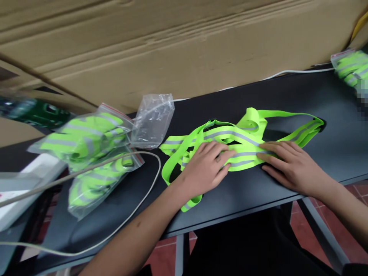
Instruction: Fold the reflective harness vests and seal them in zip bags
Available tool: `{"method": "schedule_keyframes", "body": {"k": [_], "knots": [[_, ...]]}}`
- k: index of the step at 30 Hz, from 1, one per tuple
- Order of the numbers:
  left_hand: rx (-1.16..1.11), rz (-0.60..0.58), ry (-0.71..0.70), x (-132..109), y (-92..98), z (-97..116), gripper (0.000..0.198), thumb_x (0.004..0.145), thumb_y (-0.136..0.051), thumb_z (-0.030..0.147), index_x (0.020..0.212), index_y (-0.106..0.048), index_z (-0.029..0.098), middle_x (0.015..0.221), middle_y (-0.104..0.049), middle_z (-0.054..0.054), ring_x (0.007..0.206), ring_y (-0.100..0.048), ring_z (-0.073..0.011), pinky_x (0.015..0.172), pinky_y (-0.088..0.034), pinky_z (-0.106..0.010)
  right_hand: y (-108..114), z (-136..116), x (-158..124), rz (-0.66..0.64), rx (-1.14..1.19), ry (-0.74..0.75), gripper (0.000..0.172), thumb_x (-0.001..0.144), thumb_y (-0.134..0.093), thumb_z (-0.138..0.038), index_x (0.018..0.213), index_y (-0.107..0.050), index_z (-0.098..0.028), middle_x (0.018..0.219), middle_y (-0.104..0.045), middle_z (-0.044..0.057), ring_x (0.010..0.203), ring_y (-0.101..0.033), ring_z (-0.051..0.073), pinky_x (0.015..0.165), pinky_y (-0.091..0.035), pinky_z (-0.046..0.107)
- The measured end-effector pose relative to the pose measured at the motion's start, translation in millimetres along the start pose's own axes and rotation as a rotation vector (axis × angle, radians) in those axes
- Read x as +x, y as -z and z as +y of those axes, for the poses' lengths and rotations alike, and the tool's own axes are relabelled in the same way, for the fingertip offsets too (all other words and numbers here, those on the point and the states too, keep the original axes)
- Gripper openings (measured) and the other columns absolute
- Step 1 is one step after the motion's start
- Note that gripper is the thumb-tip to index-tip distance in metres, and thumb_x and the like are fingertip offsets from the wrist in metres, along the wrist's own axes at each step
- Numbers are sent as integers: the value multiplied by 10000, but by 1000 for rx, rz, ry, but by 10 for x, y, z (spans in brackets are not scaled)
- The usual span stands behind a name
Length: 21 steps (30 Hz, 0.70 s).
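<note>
A reflective vest point(244, 163) of neon-yellow straps with grey stripes lies loosely spread on the dark table. My left hand point(205, 165), with a ring on one finger, rests on its middle straps, fingers stretched forward and slightly apart. On the right part of the same straps lie the outstretched fingers of my right hand point(287, 165), its thumb near the lower edge. One strap loop reaches toward the back right, and another hangs down left of my left wrist. What is under my palms is hidden.
Bagged vests point(83, 138) lie at the left, beside a clear plastic bag point(152, 120). A pale cable point(155, 184) loops across the left side. Another bagged vest point(353, 69) sits at the far right. Large cardboard boxes point(201, 57) stand along the table's back.
</note>
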<state>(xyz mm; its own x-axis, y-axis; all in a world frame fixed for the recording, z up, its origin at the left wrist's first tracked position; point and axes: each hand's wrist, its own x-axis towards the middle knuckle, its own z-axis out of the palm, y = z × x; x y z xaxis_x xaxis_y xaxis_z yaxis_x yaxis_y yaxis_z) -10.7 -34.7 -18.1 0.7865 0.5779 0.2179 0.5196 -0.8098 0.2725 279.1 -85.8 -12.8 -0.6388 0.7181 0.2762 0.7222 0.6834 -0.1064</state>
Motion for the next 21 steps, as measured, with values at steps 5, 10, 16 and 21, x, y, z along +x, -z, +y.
{"method": "schedule_keyframes", "body": {"k": [5, 10, 16, 21], "knots": [[-84, -13, 11, 3, 35, -87, 224, 1014, -518, 286, 1193, -627, 207, 1121, -693, -59, 1107, -579, -246, 934, -454, -401, -22, 96, 32, -29, 92, -28, 92, 973, -583, -238, 1024, -641, -188, 1249, -662, 137, 1171, -614, 294, 922, -493, 445], [-36, -16, 39, -62, 190, -203, 481, 894, -705, 453, 1284, -577, 203, 1272, -637, -105, 1227, -537, -297, 1041, -430, -456, 48, 226, 2, -46, 169, -67, 85, 977, -550, -216, 1008, -628, -202, 1234, -668, 118, 1149, -623, 277, 899, -498, 436], [31, -9, 232, -137, 317, -288, 611, 905, -620, 588, 1368, -498, 208, 1368, -563, -154, 1300, -484, -350, 1089, -369, -539, 210, 390, -144, -72, 159, -149, 122, 945, -585, -323, 916, -619, -209, 1122, -693, 108, 1102, -640, 296, 874, -498, 458], [75, 75, 375, 112, 391, -224, 424, 999, -482, 393, 1364, -491, 175, 1304, -594, -139, 1188, -583, -301, 972, -467, -457, 311, 401, -18, 21, 72, -144, 129, 947, -599, -325, 917, -645, -209, 997, -727, 78, 991, -677, 270, 835, -506, 418]]}}
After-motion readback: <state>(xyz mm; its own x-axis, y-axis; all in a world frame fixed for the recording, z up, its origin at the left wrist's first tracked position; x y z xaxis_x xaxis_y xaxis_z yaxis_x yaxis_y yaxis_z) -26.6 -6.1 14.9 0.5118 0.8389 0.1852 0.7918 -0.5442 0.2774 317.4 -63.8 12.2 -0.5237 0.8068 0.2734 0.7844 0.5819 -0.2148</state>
